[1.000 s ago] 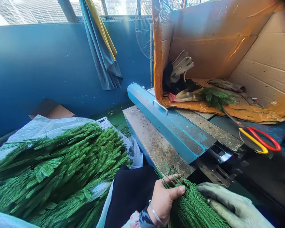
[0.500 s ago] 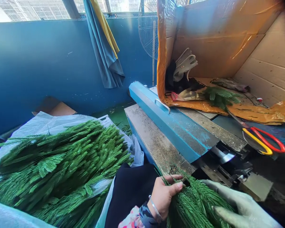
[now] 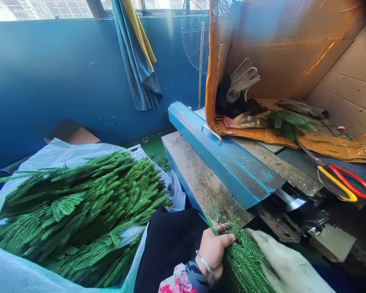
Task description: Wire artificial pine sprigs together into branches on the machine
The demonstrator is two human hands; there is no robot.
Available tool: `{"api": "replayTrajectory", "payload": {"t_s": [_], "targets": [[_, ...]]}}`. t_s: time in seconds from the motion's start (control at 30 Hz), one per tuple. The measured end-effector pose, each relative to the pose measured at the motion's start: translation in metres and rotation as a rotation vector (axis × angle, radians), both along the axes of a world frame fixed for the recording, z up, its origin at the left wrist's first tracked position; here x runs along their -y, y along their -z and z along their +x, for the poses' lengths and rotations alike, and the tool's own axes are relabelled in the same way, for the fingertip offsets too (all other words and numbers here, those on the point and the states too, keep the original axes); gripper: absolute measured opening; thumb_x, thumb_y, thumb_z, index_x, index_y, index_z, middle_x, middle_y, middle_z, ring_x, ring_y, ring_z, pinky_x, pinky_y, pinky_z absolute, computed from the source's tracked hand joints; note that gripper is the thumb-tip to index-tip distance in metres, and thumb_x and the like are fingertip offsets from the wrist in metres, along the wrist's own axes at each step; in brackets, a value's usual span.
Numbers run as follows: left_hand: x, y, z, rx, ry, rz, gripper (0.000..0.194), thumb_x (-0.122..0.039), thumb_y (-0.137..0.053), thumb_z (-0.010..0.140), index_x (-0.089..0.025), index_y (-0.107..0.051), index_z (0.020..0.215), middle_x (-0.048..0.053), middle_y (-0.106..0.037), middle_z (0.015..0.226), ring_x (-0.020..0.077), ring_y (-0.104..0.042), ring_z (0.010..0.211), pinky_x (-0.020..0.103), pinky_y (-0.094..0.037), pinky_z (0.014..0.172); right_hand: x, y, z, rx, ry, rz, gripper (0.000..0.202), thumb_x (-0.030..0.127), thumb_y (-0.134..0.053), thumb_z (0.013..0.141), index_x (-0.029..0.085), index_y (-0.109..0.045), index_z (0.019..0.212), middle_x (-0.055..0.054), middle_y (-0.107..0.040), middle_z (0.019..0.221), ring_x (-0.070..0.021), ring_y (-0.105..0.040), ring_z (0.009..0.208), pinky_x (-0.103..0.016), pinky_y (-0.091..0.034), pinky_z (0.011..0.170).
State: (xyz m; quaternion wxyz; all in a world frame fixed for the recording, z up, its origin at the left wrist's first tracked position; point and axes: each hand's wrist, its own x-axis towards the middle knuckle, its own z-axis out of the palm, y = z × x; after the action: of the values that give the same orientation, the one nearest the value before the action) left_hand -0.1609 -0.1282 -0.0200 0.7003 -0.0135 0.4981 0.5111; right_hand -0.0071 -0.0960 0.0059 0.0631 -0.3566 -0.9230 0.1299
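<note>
My left hand (image 3: 212,248), bare with a silver bangle, is closed around a bunch of green artificial pine sprigs (image 3: 247,260) near its stem end. Thin stem tips poke out past its fingers. From the right, my right hand (image 3: 277,258), in a pale glove, presses round the side of the same bunch; its thumb is partly hidden by the needles. Many more sprigs (image 3: 110,203) lie heaped in a white plastic sack (image 3: 42,158) at the left.
Ahead runs a blue metal machine cover (image 3: 219,150) with exposed metal parts at its near end. Scissors (image 3: 338,183) with red and yellow handles lie at the right. An open cardboard box (image 3: 280,61) holds gloves (image 3: 242,83) and a sprig. Cloths (image 3: 138,69) hang by the wall.
My right hand has moved in against the bunch and its fingers have drawn together around the side. My left hand keeps its hold. The view has shifted slightly.
</note>
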Motion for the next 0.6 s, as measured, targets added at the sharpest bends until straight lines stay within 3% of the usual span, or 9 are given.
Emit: {"api": "replayTrajectory", "payload": {"t_s": [0.1,0.17,0.3,0.43,0.6], "targets": [[0.002,-0.002,-0.003,0.047,0.043,0.032,0.03,-0.008,-0.066,0.052,-0.01,-0.068,0.082,0.004,-0.063,0.059,0.0125,-0.055,0.052,0.026,-0.043,0.057,0.0,0.0,0.003,-0.049,-0.034,-0.155,0.046,0.011,-0.04,0.075,0.015,-0.047,0.12,-0.011,-0.059,0.112,-0.0153,-0.059,0.098,-0.022,-0.05,0.083],[0.002,-0.003,-0.005,0.066,0.087,0.065,0.031,-0.011,-0.068,0.053,-0.009,-0.068,0.085,0.005,-0.064,0.062,0.0126,-0.056,0.055,0.026,-0.044,0.059,0.0,0.003,0.009,-0.042,-0.018,-0.175,0.046,0.01,-0.04,0.075,0.016,-0.048,0.12,-0.01,-0.059,0.112,-0.0157,-0.059,0.098,-0.023,-0.05,0.083],[-0.002,-0.003,-0.003,0.089,0.169,0.143,0.031,-0.015,-0.072,0.056,-0.011,-0.068,0.086,0.004,-0.063,0.065,0.0108,-0.056,0.056,0.023,-0.044,0.06,0.006,0.018,0.019,0.012,0.042,0.026,0.053,0.003,-0.035,0.069,0.015,-0.05,0.118,-0.011,-0.062,0.107,-0.0199,-0.062,0.092,-0.029,-0.053,0.077],[-0.002,0.001,0.004,0.005,0.087,0.083,0.027,-0.028,-0.074,0.058,-0.009,-0.068,0.075,0.003,-0.06,0.06,0.0099,-0.053,0.054,0.023,-0.042,0.056,0.011,0.027,0.023,-0.008,-0.02,0.263,0.055,0.006,-0.036,0.063,0.011,-0.05,0.115,-0.013,-0.063,0.102,-0.0209,-0.064,0.083,-0.029,-0.056,0.067],[-0.002,0.004,0.011,-0.011,0.051,0.052,0.032,-0.03,-0.077,0.054,-0.008,-0.068,0.076,0.004,-0.059,0.06,0.0106,-0.054,0.055,0.023,-0.043,0.057,0.01,0.025,0.036,-0.023,-0.07,0.284,0.059,0.012,-0.04,0.059,0.012,-0.046,0.118,-0.013,-0.061,0.106,-0.0202,-0.061,0.093,-0.027,-0.055,0.071]]}}
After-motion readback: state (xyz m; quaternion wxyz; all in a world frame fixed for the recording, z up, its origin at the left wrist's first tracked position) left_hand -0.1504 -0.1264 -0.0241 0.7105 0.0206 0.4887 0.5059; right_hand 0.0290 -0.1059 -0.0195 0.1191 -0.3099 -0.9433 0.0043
